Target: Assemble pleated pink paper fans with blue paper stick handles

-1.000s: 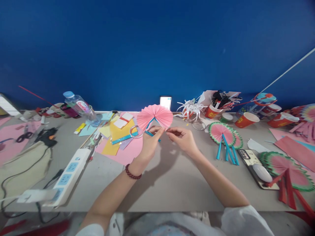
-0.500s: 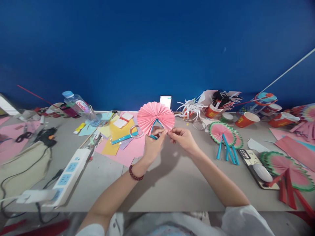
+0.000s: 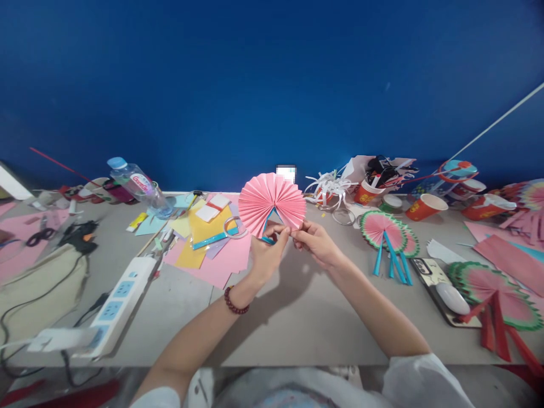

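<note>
A pink pleated paper fan with blue stick handles is held up above the grey table, spread open nearly into a circle. My left hand pinches its left blue handle at the bottom. Its right handle is pinched by my right hand, fingertips almost meeting the left hand's. A dark red bead bracelet is on my left wrist.
Coloured paper sheets and a tape ring lie left of the fan. A water bottle, glue gun, scissors and power strip sit further left. Finished watermelon fans, red cups, a phone and mouse are on the right.
The fan has risen slightly and spread wider as both hands brought the two handles closer together. The rest of the table is unchanged.
</note>
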Motion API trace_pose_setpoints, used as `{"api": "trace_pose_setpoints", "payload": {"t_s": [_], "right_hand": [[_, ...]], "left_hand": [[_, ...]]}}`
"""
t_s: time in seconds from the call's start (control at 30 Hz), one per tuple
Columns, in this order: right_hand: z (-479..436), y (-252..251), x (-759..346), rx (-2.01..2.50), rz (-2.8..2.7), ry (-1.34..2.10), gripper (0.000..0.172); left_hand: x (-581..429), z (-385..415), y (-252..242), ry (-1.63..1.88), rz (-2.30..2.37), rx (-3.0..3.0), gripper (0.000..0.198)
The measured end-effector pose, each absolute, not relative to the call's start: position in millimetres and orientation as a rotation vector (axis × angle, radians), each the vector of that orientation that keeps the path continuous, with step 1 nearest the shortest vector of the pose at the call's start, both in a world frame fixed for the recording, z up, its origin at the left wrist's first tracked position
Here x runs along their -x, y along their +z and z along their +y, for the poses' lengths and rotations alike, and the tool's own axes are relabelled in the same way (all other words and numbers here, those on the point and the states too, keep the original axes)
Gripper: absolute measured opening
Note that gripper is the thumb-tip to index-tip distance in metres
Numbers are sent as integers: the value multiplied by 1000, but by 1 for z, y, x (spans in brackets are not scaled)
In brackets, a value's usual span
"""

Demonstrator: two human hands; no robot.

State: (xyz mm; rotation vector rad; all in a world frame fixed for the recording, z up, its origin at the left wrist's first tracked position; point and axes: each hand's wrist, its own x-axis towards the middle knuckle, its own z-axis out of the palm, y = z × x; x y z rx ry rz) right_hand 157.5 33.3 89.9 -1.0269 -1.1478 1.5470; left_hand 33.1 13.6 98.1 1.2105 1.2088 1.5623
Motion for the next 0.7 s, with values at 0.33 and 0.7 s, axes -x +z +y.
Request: {"api": "trace_pose_setpoints", "payload": {"t_s": [0.33, 0.7], "right_hand": [[28, 91, -158, 1049, -1176, 1589, 24], [31, 91, -165, 938, -1369, 1696, 24]], "left_hand": [[-20, 28, 88, 1634, 1231, -1048, 20], [4, 50, 90, 1570, 1142, -970, 18]]}}
